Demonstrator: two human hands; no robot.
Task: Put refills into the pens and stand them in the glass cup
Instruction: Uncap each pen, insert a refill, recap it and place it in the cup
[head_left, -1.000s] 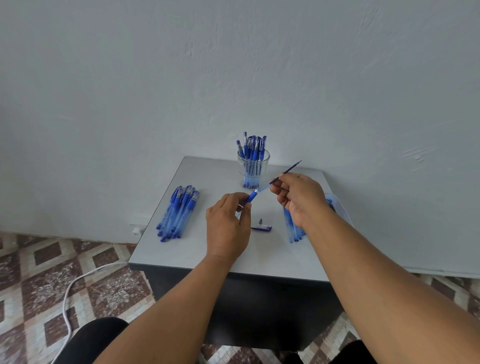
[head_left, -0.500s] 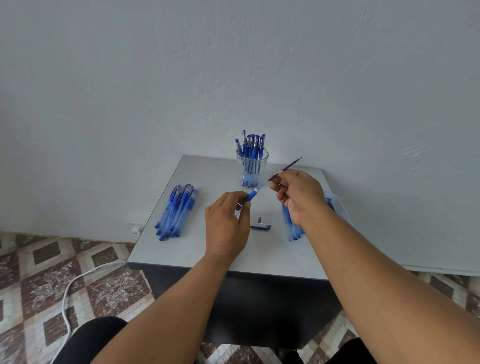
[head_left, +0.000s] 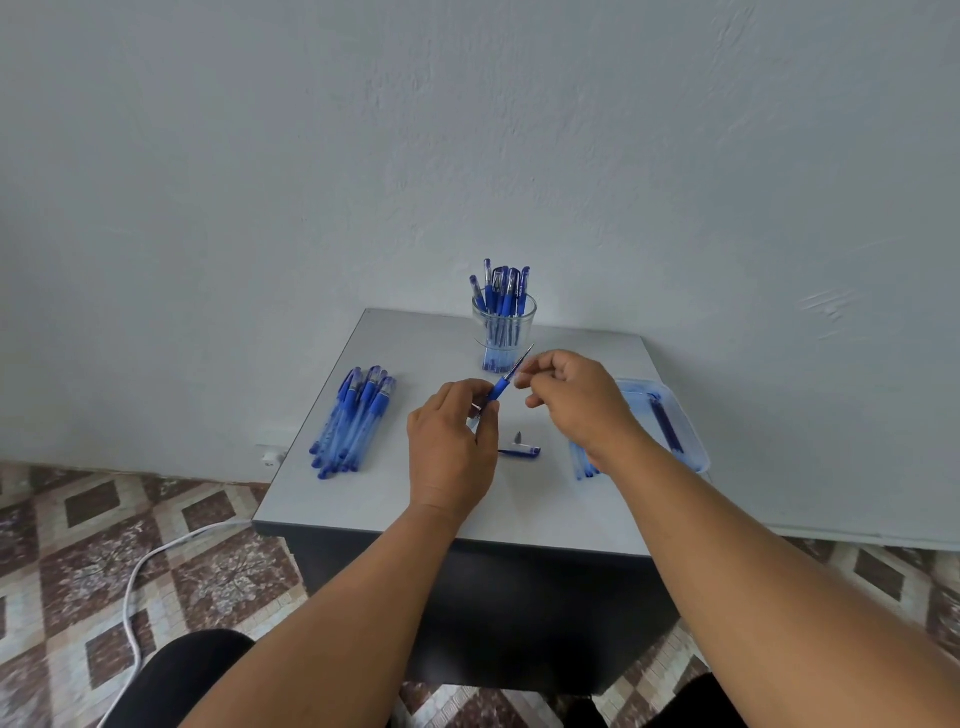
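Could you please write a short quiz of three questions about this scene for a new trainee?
1. True or false: the glass cup already holds pens.
2. Which hand pushes the refill into the pen barrel? A) left hand B) right hand
3. Fill in: the loose pen cap lies on the ____.

Key
1. True.
2. B: the right hand pinches the refill, while the left hand holds the barrel.
3. table.

Clear glass cup (head_left: 503, 332), matt table (head_left: 374, 499)
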